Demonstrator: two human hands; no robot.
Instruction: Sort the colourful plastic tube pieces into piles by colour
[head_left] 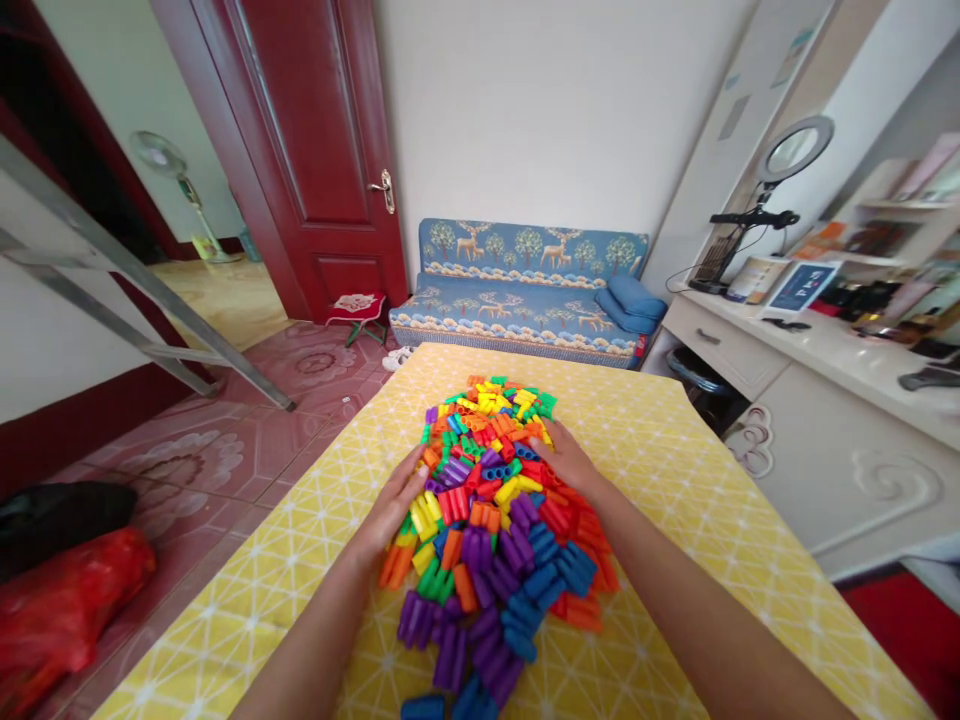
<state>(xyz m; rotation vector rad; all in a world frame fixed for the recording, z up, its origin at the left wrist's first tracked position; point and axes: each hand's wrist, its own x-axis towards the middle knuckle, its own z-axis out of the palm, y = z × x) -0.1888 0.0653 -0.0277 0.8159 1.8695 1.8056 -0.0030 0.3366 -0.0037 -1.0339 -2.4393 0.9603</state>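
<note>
A large heap of plastic building pieces in red, orange, yellow, green, blue and purple lies on the yellow patterned tablecloth. Many look like short tubes joined side by side. My left hand rests against the heap's left side, fingers stretched forward along it. On the opposite side my right hand touches the pieces, its fingers spread over the edge of the pile. Neither hand has a piece clearly in its grasp. Purple and blue pieces trail toward the near edge of the view.
Beyond the table stands a blue sofa. A white dresser with a ring light is at right. At left are a metal ladder, a red plastic bag, a small stool and a red door.
</note>
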